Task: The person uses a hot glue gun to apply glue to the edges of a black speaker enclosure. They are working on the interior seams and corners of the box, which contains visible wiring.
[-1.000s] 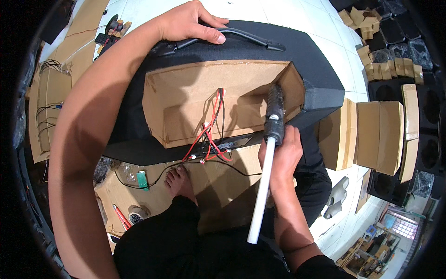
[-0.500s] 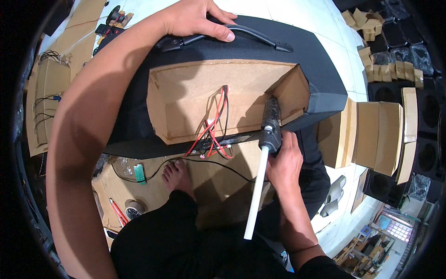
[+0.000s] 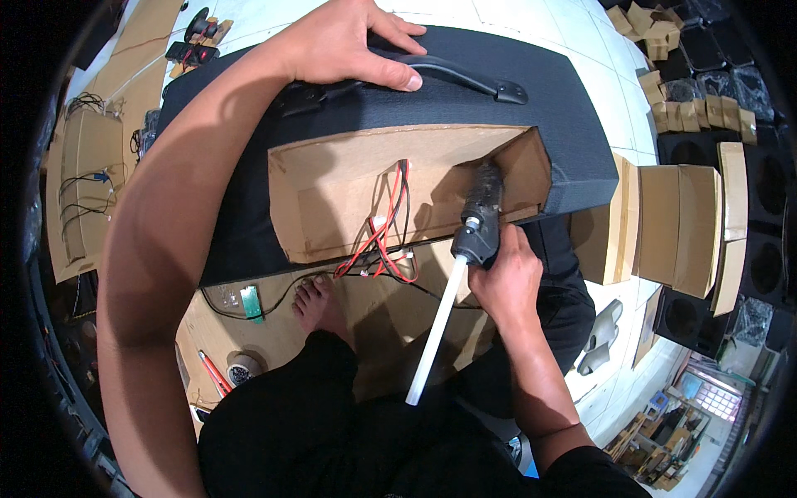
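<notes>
A black speaker cabinet lies tilted in front of me, with a recess of bare brown board facing me. My left hand rests on its upper side with fingers spread, the thumb lying across the black carrying handle. My right hand is closed round the grip of a black hot glue gun. The gun's front reaches into the right end of the recess; its tip is hidden there. A long white glue stick juts from its back. Red and black wires hang out through a hole in the recess.
Below the cabinet, my bare foot stands on a board beside a green circuit board and a black cable. Red-handled tool and a small round container lie lower left. Open cardboard boxes and grey sandals are at right.
The cabinet has tipped slightly, its recess now showing a little lower. My right hand and the glue gun have shifted slightly left, and the glue stick's end has swung left and up.
</notes>
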A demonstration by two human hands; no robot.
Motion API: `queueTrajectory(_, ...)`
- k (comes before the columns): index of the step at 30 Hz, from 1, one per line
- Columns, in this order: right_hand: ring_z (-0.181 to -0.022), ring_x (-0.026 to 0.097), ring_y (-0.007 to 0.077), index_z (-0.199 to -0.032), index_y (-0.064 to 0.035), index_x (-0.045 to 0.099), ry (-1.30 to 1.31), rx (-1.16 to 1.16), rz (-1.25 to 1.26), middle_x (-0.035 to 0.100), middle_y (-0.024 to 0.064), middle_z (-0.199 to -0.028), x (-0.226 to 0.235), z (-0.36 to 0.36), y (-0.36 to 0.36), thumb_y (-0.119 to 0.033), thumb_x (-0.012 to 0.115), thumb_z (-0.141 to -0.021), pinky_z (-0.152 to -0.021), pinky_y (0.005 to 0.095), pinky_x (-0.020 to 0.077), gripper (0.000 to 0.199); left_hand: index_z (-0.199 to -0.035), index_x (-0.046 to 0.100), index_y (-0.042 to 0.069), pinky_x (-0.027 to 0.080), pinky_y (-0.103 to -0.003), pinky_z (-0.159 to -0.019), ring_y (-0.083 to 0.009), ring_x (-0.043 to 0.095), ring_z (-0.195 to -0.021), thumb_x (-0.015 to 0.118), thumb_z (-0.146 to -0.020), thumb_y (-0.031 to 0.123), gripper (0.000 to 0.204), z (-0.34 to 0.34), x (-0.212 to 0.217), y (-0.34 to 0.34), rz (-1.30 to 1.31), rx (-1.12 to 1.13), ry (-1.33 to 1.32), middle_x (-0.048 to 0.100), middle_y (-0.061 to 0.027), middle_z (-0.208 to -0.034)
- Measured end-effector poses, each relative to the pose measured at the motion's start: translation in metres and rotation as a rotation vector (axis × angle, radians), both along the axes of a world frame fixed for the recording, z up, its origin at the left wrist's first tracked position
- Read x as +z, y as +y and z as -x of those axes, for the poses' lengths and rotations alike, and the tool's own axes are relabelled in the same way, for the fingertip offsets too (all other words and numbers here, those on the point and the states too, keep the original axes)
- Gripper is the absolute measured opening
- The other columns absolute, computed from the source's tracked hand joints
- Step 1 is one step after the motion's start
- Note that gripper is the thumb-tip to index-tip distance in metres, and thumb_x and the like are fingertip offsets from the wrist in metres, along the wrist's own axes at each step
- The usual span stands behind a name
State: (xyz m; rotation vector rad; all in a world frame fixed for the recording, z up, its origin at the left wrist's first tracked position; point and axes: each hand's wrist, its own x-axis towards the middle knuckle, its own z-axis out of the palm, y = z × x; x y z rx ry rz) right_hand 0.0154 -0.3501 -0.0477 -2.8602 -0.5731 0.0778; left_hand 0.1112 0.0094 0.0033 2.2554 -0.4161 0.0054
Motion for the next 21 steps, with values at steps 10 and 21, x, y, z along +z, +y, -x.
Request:
queueTrajectory(10,-0.083,0.067,0.0485,-0.095,0.0012,0.057,-0.016,-0.041,-0.075,0.064,0.0254,-0.090,-0.007,0.002,0.005,-0.006,0.079,-0.068,-0.072,0.0531,0.0555,0.035,-0.115,0.076,0.000,0.045,-0.041,-0.110,-0.0359,0.062,-0.126,0.090,-0.073,0.043,0.062,-0.006,-0.004,0.004,-0.008,0.012,-0.009,0.064,-0.0267,-0.134)
queueTrajectory(21,-0.080,0.065,0.0481,-0.091,0.0002,0.056,-0.021,-0.084,-0.122,0.063,0.0235,-0.086,0.001,0.000,0.012,-0.008,0.080,-0.067,-0.071,0.0514,0.0551,0.035,-0.115,0.076,0.000,0.045,-0.040,-0.110,-0.0350,0.063,-0.126,0.090,-0.074,0.043,0.061,-0.012,-0.009,0.012,-0.003,-0.013,-0.021,0.064,-0.0263,-0.134)
